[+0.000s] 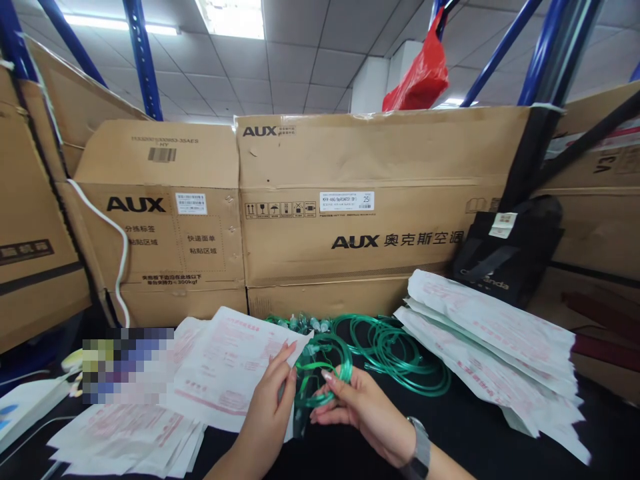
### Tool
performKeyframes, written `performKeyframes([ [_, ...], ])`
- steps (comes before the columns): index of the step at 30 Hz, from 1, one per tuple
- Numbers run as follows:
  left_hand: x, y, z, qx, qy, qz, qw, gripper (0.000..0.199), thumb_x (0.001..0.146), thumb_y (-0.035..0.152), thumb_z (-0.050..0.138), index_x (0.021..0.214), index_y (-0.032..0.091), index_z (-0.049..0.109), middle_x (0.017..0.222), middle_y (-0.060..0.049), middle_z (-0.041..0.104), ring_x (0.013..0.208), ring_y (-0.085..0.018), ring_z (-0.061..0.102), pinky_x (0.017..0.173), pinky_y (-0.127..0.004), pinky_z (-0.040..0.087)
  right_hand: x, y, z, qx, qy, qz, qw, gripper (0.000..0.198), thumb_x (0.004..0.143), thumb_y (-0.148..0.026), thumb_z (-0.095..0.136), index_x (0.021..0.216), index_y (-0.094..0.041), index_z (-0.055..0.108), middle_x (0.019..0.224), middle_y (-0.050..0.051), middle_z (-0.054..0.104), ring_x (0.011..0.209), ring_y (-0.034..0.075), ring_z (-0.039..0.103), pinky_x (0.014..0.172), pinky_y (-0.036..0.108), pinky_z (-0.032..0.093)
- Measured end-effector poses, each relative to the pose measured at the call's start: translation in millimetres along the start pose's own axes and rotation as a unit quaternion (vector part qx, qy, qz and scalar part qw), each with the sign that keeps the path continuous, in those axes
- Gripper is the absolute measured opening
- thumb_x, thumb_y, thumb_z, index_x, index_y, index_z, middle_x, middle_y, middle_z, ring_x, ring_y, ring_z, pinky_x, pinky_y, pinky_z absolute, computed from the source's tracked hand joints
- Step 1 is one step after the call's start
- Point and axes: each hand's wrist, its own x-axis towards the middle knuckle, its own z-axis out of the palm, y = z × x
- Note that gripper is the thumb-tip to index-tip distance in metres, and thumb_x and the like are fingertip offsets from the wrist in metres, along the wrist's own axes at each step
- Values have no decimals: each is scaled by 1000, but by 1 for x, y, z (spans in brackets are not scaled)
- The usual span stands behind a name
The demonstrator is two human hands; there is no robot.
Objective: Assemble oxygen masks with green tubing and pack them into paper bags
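My right hand [357, 400], with a grey watch band at the wrist, has its fingers closed round a coil of clear green tubing [344, 353]. A brighter green strap and a clear greenish piece, partly hidden, sit within the coil. Beside it, my left hand [273, 400] grips the right edge of a white paper pouch [227, 360] with red print; the thumb side lies close to the coil. Behind my hands, more green tubing [420, 367] lies in loose loops on the black table. Small clear and green parts [303, 323] are heaped at its left.
White printed pouches [125, 437] lie in a pile at left, and another stack [480, 340] at right. Cardboard boxes [380, 160] wall the back. A black bag [505, 257] stands at back right. A white cable [123, 260] hangs at left. A red bag [420, 70] hangs above.
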Motion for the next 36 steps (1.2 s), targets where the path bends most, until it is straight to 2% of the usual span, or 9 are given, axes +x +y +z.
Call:
performKeyframes([
  [5, -5, 12, 2, 12, -10, 41, 999, 36, 85, 25, 35, 120, 21, 43, 139, -6, 29, 130, -19, 14, 105, -46, 15, -1, 11, 7, -29, -66, -18, 997, 37, 63, -42, 67, 73, -9, 53, 65, 4, 62, 59, 18, 64, 62, 34, 51],
  [11, -8, 15, 4, 33, -35, 51, 998, 26, 86, 24, 31, 100, 21, 54, 139, -6, 28, 129, -19, 14, 104, -50, 11, -2, 2, 2, 41, -53, -29, 997, 32, 70, -40, 62, 77, -9, 56, 77, 6, 62, 69, 15, 63, 73, 34, 48],
  [17, -13, 22, 2, 36, -46, 80, 995, 24, 85, 22, 32, 88, 21, 56, 139, -6, 28, 130, -22, 11, 103, -53, 10, 3, 15, 3, -115, -125, -19, 985, 38, 65, -46, 63, 69, -10, 51, 56, 1, 58, 51, 12, 59, 50, 24, 47],
  [19, -13, 19, 2, 29, -42, 75, 996, 25, 85, 21, 34, 97, 22, 54, 138, -7, 29, 129, -22, 13, 103, -53, 11, 4, 14, 1, -150, -104, -27, 983, 39, 64, -45, 63, 77, -11, 51, 62, 1, 58, 50, 12, 60, 45, 21, 45],
  [22, -10, 11, 6, 26, -27, 51, 998, 29, 84, 20, 35, 109, 22, 50, 136, -8, 34, 128, -21, 20, 103, -52, 13, 5, 6, -5, -171, 4, -42, 984, 51, 65, -46, 62, 101, -16, 42, 73, 0, 59, 42, 10, 58, 35, 19, 42],
  [24, -10, 5, 9, 22, -28, 33, 999, 31, 84, 20, 35, 110, 22, 50, 134, -8, 38, 127, -21, 24, 103, -52, 14, 7, 1, -8, -193, 74, -37, 978, 48, 68, -50, 55, 99, -16, 40, 72, 0, 59, 33, 9, 53, 27, 18, 36],
  [26, -11, 3, 11, 13, -35, 24, 999, 31, 83, 20, 35, 110, 23, 51, 133, -6, 40, 126, -20, 27, 103, -49, 17, 7, 0, -10, -236, 106, -31, 965, 41, 72, -54, 48, 86, -15, 44, 62, -2, 58, 28, 8, 48, 25, 18, 32],
  [30, -14, 4, 10, 12, -40, 33, 999, 33, 84, 21, 35, 115, 23, 48, 134, -5, 38, 126, -18, 27, 104, -45, 19, 3, 4, -8, -330, 101, -81, 935, 38, 78, -52, 39, 69, -16, 47, 51, -4, 54, 30, 7, 47, 32, 18, 35],
  [36, -14, 6, 9, 22, -48, 56, 997, 37, 85, 23, 34, 122, 23, 41, 136, -4, 36, 127, -18, 24, 105, -45, 18, -6, 7, 3, -391, 54, -112, 912, 34, 84, -43, 33, 68, -17, 48, 52, -3, 54, 35, 8, 51, 39, 18, 38],
])
